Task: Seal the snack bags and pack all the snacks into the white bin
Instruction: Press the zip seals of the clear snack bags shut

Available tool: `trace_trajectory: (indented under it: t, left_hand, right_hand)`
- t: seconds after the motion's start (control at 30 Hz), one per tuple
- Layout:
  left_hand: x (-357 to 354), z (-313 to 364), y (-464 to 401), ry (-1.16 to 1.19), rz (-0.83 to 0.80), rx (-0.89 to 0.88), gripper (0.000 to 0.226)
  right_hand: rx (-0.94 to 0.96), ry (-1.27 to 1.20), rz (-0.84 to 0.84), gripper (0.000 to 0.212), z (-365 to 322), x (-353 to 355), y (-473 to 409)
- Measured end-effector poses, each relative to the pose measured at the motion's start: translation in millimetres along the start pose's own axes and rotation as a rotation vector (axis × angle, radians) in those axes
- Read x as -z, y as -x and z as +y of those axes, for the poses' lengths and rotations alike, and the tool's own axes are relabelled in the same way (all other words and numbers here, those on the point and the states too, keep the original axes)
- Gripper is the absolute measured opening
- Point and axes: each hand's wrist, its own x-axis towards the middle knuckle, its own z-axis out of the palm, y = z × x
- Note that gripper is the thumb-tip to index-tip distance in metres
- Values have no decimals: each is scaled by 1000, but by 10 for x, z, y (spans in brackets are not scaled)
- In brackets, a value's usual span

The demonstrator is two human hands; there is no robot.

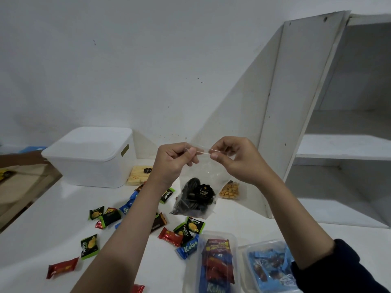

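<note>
Nearest to the camera, below the hands, two clear plastic tubs are seen on the desk (53, 208): one packed with red and blue wrapped snacks (215, 263), the other with light blue packets (270, 263) under the right forearm. Loose wrapped snacks (184, 233) are scattered under and to the left of the left forearm, among them green Nextar packs, blue Kalpa bars and red wrappers.

Above them, a clear zip bag of dark snacks (196, 197), labelled Kuping Gajah, is held up off the desk between both hands. Its top edge is pinched by the left hand (173, 161) at one end and by the right hand (234, 159) at the other, thumb against curled fingers in each case, with the strip stretched between them. The step in hand is judged to be the sealing of this bag; whether the strip is already pressed shut along its length cannot be told.

Just beyond the held bag, below the right hand, a small clear bag of orange snacks (229, 190) lies on the desk. Beyond the left hand, a flat yellow pack (138, 175) rests beside the white bin (93, 159), whose lid is on.

For the next move, the strip would need to be run closed from end to end, and the lid would need to be lifted before anything is packed. A white shelf unit (342, 144) stands farthest off, beyond the right hand.
</note>
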Motion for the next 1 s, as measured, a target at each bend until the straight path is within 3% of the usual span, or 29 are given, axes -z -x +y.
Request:
trace_trajectory:
  t: [0.13,0.3,0.4,0.57,0.77,1.0]
  left_hand:
    - [31,-17,-4,90,51,60,24]
    - [30,-2,-7,49,-2,78,21]
    - [-27,39,0,78,-17,110,4]
    - [-86,14,26,152,75,131,4]
    - [-63,30,13,138,107,105,14]
    - [-77,81,5,149,126,100,22]
  right_hand:
    - [-11,25,54,16,11,65,-6]
    - [-21,-33,76,20,30,52,5]
    - [-9,-66,66,17,19,53,13]
    - [-41,-307,68,28,8,50,29]
    - [-47,-577,62,25,51,63,53]
    - [-73,-592,133,24,40,16,54]
